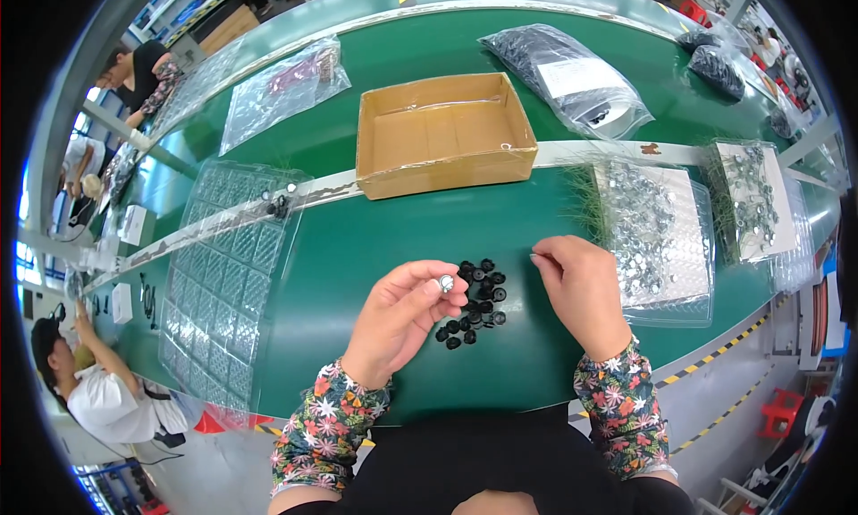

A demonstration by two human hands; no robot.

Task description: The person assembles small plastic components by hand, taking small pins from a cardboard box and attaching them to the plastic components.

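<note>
My left hand (399, 316) is closed in a pinch around a small round silver-and-white part (446, 283), held above the green table. Just beyond its fingertips lies a loose pile of small round black plastic parts (498, 294). To the right of the pile hovers my right hand (583, 287), thumb and forefinger pressed together; anything between them is too small or hidden to make out. Beside that hand sits a clear tray with a white sheet covered in small shiny metal pieces (639, 213). Thin green strands (585, 206) stick out along its left edge.
A clear compartment tray (214, 287) lies at left, with several black-and-silver parts (280, 200) near its upper corner. An open cardboard box (447, 175) stands ahead. Plastic bags (572, 77) lie farther back, and a second sheet of metal pieces (749, 198) at right. Other people work at left.
</note>
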